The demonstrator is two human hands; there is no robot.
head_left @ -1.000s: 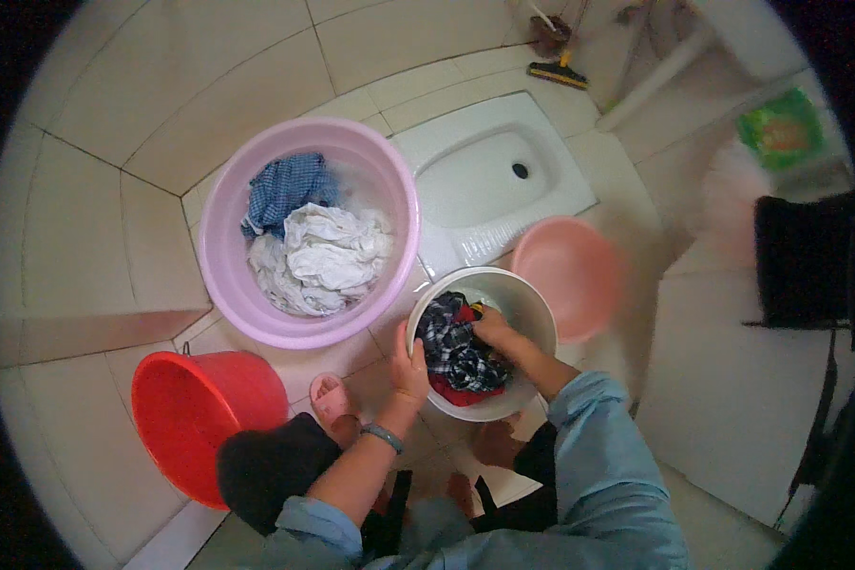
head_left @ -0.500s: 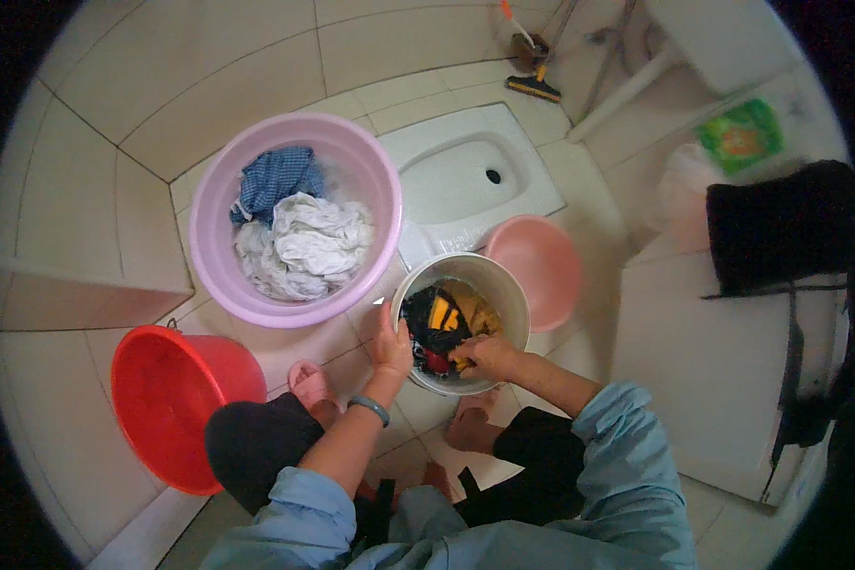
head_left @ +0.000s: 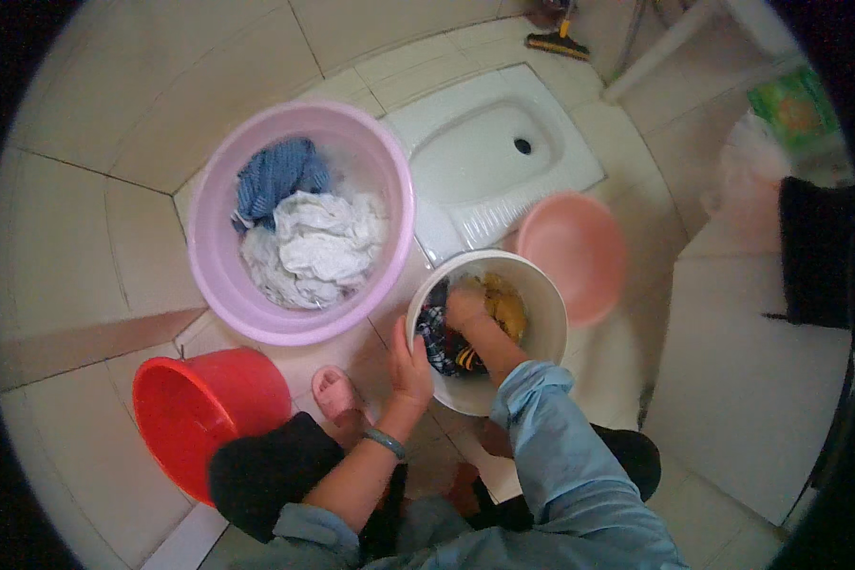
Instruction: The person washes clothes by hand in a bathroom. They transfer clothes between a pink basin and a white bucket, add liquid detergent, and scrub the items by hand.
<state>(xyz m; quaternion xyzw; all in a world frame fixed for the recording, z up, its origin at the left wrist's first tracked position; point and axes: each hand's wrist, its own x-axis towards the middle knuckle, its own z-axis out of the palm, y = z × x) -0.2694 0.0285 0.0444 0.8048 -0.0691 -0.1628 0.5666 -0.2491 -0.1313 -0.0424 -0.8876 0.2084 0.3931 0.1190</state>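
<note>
Far left, a red bucket (head_left: 247,380) is parked near a lavender basin (head_left: 204,256) loaded with blue and white laundry (head_left: 328,237). The white bucket (head_left: 544,332) is gripped at its rim by the left hand (head_left: 411,375); a dark plaid garment (head_left: 435,334) and mustard cloth (head_left: 509,309) are bunched inside. The right hand (head_left: 465,306) is sunk among them, blurred, so whether anything's grabbed can't be told. If it's pushed lopsided, the bucket could get tipped, or the pink basin (head_left: 579,252) beside it knocked.

Soft light, bent edges — blurred right hand (head_left: 465,308)
</note>
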